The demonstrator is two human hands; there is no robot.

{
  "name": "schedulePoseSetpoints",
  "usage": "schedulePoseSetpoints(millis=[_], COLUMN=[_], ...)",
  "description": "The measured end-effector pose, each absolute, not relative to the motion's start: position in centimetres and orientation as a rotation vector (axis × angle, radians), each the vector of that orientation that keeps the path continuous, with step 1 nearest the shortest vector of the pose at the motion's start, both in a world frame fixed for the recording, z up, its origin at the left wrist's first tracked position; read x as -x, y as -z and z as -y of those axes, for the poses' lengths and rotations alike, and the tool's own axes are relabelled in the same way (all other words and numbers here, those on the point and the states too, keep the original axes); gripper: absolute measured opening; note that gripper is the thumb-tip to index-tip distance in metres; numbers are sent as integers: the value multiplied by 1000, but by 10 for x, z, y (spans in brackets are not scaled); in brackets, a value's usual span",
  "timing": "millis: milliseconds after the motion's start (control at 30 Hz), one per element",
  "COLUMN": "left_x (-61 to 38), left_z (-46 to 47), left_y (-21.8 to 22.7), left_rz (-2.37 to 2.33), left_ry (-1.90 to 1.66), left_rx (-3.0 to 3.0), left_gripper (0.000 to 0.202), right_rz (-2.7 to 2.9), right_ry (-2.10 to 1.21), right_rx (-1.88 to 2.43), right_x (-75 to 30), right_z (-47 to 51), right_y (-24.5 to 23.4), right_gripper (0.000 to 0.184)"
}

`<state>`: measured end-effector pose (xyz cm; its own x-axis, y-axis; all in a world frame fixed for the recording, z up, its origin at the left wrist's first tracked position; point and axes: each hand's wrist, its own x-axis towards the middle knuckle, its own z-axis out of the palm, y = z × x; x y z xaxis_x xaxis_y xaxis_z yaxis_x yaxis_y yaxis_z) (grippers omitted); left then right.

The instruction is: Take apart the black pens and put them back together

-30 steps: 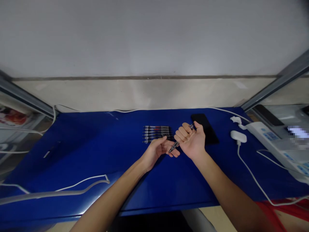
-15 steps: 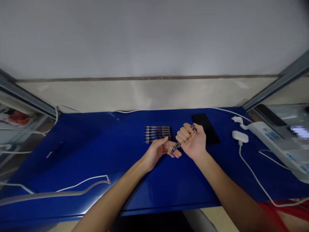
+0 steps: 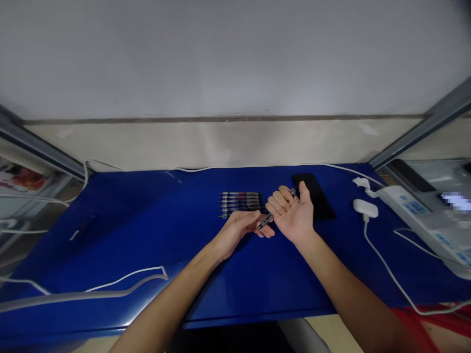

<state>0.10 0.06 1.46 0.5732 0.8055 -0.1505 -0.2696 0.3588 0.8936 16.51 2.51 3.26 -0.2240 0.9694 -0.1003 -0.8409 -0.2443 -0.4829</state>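
Note:
My right hand (image 3: pixel 290 211) is closed around a dark pen (image 3: pixel 268 220), its fingers wrapped about the barrel and its thumb raised off the top end. The pen slants down to the left, tip lowest. My left hand (image 3: pixel 241 227) is open at that tip, with its thumb apart and its fingers stretched out behind the pen; whether they touch it I cannot tell. Just beyond my left hand, several similar pens (image 3: pixel 241 198) lie side by side in a row on the blue table (image 3: pixel 154 211). The left hand partly covers the nearest ones.
A black flat phone-like device (image 3: pixel 319 198) lies behind my right hand. Farther right are a white earbud case (image 3: pixel 365 208) on a cable and a white power strip (image 3: pixel 415 215). One dark pen-like item (image 3: pixel 83 228) lies at far left. White cables (image 3: pixel 125 282) cross the left front.
My right thumb has lifted away from the pen's top end. The pen tip has shifted slightly up and left, and my left thumb and fingers have come a little closer around it.

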Motion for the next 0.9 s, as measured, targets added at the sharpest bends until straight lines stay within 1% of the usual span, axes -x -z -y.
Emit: schedulePoseSetpoints(millis=[100, 167, 367, 467, 533, 600, 700, 800, 900], left_x=[0, 3, 27, 37, 40, 38, 34, 34, 48], left_z=[-1, -3, -23, -34, -38, -38, -34, -33, -40], left_y=[-19, -23, -23, -19, -18, -17, -17, -17, -17], left_rz=[-782, -873, -1055, -1043, -992, -956, -928, -919, -1065], left_ry=[-846, -968, -1302, -1491, -1570, -1581, -1480, -1364, -1356], left_rx=[-1070, -1090, -977, -863, -791, -746, -738, -759, -864], left_gripper=[34, 29, 25, 28, 29, 29, 33, 37, 38], right_rz=[469, 557, 953, 1249, 1495, 1719, 1952, 2113, 2234], right_ry=[-1725, -1647, -1386, -1203, -1093, -995, -866, -790, -726], right_rx=[494, 560, 875, 1042, 1069, 1054, 1013, 967, 991], right_x=[-163, -160, -154, -151, -149, -147, -141, -137, -138], right_z=[-27, -30, -29, -21, -15, -10, -4, -3, -4], right_y=[-32, -29, -17, -15, -15, -14, -10, -4, -1], right_gripper=[51, 48, 52, 48, 44, 39, 35, 37, 39])
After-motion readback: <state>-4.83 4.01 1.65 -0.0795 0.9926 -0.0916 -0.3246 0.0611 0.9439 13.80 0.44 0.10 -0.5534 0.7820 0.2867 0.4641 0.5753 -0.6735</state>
